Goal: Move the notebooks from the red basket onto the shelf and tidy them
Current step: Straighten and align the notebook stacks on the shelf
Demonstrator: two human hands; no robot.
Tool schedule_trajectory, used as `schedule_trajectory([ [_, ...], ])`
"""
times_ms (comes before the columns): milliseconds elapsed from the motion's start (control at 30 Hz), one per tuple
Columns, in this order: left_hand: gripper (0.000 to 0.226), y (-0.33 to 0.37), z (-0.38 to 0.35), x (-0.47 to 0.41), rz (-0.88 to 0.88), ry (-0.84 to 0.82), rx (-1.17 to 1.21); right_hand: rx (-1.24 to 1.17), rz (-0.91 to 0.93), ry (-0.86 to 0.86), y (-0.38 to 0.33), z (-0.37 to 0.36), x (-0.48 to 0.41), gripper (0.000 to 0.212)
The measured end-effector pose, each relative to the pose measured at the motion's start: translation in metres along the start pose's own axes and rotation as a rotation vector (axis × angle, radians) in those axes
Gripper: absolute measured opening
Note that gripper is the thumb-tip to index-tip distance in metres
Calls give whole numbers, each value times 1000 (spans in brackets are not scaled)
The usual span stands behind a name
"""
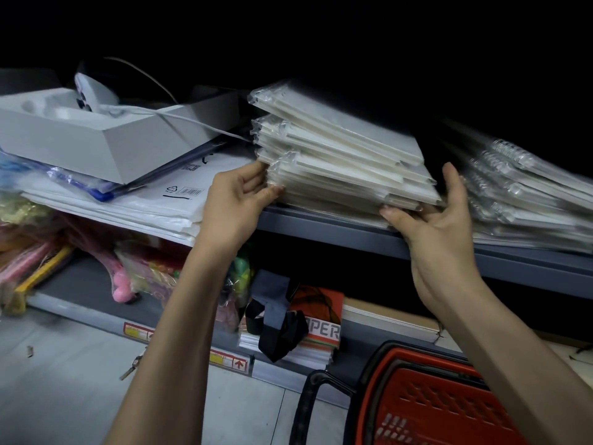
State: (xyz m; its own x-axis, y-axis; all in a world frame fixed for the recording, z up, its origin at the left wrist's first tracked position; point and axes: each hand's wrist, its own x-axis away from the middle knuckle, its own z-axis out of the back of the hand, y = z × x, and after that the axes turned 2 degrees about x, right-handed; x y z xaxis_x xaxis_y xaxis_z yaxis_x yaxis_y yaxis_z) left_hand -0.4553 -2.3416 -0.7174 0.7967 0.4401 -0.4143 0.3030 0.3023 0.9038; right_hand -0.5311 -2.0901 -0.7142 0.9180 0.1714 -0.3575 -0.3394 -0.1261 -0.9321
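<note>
Along the grey upper shelf (353,227), a stack of wrapped notebooks (340,155) sits at the front edge. It is fanned and uneven, each clear-sleeved book stepping back and leftward from the one under it. To its right a second pile of spiral-bound notebooks (526,191) lies just beside it, equally slanted, and to its left a white box (80,146) rests on flat white packets. Down on the floor stands the red basket (433,406), only partly in view. The part that shows is bare slotted plastic with no notebooks in it, so the carrying looks done or nearly so, and squaring up appears to be the step in hand. The person brackets the stack from both ends. The right hand (433,226) is spread, its fingers straight up against the right side and its thumb along the lower front corner. The left hand (239,200) has its fingers bent onto the left end, with the thumb at the front edge, pinching the bottom few books. The next move probably calls for pressing the two hands toward each other and nudging the upper books forward until their edges line up. It needs care, since the slick sleeves could let the top books slide off the back or sideways.
</note>
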Motion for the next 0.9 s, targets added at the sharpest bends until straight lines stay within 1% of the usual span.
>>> schedule_trajectory([
  [233, 58, -5, -9, -4, 67, 21, -107, 64, -4, -1, -5, -4, 0, 112],
  [367, 69, 4, -22, 2, 70, 23, -179, 63, -33, -5, -5, 1, -2, 109],
  [400, 74, 5, -23, 3, 72, 24, -159, 84, -36, -18, -6, 3, -2, 110],
  [500, 94, 14, -23, 6, 83, 46, 37, 114, -60, -96, -9, 7, 1, 126],
  [533, 100, 17, -22, 9, 74, 45, 67, 117, -64, -109, -9, 7, 2, 127],
  [567, 100, 20, -22, 10, 58, 34, 77, 119, -59, -114, -10, 7, 2, 124],
  [667, 86, 22, -24, 11, 11, 29, 74, 165, -19, -91, -10, 3, 1, 114],
  [800, 82, 23, -24, 9, -11, 25, 136, 160, 4, -63, -10, -4, -3, 100],
  [867, 84, 20, -24, 7, -3, 50, 150, 182, 16, -25, -12, -8, -1, 102],
  [900, 92, 20, -24, 7, 7, 70, 159, 205, 27, -8, -14, -10, 0, 101],
])
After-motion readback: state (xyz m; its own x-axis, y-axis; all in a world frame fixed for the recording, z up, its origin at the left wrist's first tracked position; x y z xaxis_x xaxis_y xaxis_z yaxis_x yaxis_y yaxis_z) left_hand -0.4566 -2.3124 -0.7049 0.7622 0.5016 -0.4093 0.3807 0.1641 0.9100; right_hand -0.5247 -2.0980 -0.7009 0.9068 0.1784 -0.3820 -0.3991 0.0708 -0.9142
